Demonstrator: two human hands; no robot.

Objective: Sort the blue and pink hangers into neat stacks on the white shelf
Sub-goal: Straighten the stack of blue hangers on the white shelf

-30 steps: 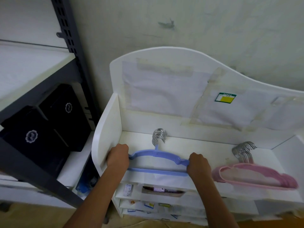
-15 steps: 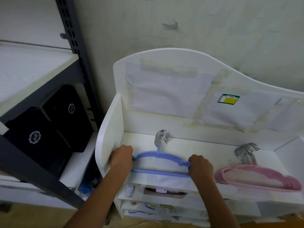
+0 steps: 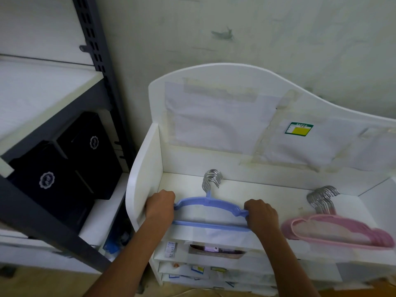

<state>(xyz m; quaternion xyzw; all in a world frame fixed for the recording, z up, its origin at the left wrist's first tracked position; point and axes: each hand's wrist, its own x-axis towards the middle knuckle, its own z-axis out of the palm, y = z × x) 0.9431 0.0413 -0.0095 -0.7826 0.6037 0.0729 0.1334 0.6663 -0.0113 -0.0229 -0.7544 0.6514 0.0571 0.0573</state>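
A stack of blue hangers (image 3: 209,205) lies flat on the left part of the white shelf (image 3: 267,196), its metal hooks pointing toward the back panel. My left hand (image 3: 159,205) grips the stack's left end, close to the shelf's left side wall. My right hand (image 3: 260,214) grips the stack's right end. A stack of pink hangers (image 3: 340,231) lies on the right part of the shelf, slightly fanned, hooks toward the back. Neither hand touches the pink stack.
The shelf has a tall curved back panel (image 3: 225,116) with taped sheets and a green-yellow label (image 3: 299,129). Below are lower trays (image 3: 214,262) with small items. At the left stands a dark metal rack (image 3: 94,50) holding black boxes (image 3: 64,168).
Both hands stay at the ends of the blue stack. Only the view has shifted a little; the hangers lie as before.
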